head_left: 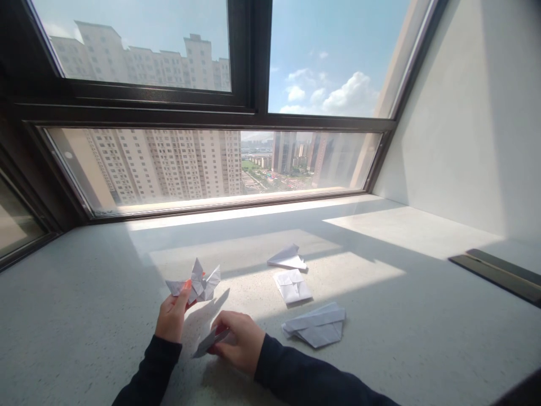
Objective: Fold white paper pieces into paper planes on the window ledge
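Note:
In the head view, my left hand (172, 317) pinches a white origami figure (198, 285) with several pointed flaps standing up. The thumb lies on its near side, and part of the fingers is hidden behind the paper. Lower and to the right, my right hand (239, 338) is closed on a folded paper piece (208, 341) with a pointed end, in shade; its full shape is partly hidden by the fingers. On the sill right of my hands lie a paper airplane (287, 258), a flat folded paper square (293, 286) and a larger folded paper with slanted sides (318, 325).
The pale speckled sill (401, 349) runs up to a dark-framed window (249, 121), with tall buildings outside. A white wall (456, 141) rises at the right. A long dark flat object (499, 275) lies near the right edge. Sunlight and shadow cross the sill.

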Motion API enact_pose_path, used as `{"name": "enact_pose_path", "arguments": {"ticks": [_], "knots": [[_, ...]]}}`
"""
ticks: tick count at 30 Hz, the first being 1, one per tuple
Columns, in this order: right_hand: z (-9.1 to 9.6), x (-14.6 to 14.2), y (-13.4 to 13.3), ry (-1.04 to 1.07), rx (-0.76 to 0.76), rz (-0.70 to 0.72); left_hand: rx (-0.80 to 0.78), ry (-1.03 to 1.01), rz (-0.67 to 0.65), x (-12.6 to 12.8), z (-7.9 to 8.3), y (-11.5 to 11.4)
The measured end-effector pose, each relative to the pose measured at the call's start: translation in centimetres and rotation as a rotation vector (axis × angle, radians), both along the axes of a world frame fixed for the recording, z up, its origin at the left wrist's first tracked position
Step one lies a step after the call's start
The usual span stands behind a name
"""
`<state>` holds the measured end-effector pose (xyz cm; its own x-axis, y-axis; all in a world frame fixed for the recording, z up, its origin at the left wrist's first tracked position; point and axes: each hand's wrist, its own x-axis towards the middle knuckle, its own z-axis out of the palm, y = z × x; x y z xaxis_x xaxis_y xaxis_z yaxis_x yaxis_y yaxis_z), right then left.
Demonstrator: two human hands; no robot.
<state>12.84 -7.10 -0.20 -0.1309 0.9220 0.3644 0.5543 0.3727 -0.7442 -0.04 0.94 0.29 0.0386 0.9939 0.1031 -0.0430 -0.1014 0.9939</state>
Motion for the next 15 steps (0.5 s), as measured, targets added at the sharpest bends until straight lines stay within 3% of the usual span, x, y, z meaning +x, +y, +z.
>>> {"name": "enact_pose_path", "arguments": {"ticks": [4, 11, 15], "knots": [[0.3, 1.3, 1.0, 0.221, -0.011, -0.143, -0.006, 0.010, -0.058, -0.2, -0.1, 0.2], [0.8, 2.7, 1.6, 0.271, 0.106, -0.235, -0.185, 0.112, -0.385, 1.2, 0.0, -1.2], [1.0, 2.7, 1.5, 0.284, 0.132, -0.283, -0.216, 0.071, -0.489, 1.7, -0.1, -2.0]]}}
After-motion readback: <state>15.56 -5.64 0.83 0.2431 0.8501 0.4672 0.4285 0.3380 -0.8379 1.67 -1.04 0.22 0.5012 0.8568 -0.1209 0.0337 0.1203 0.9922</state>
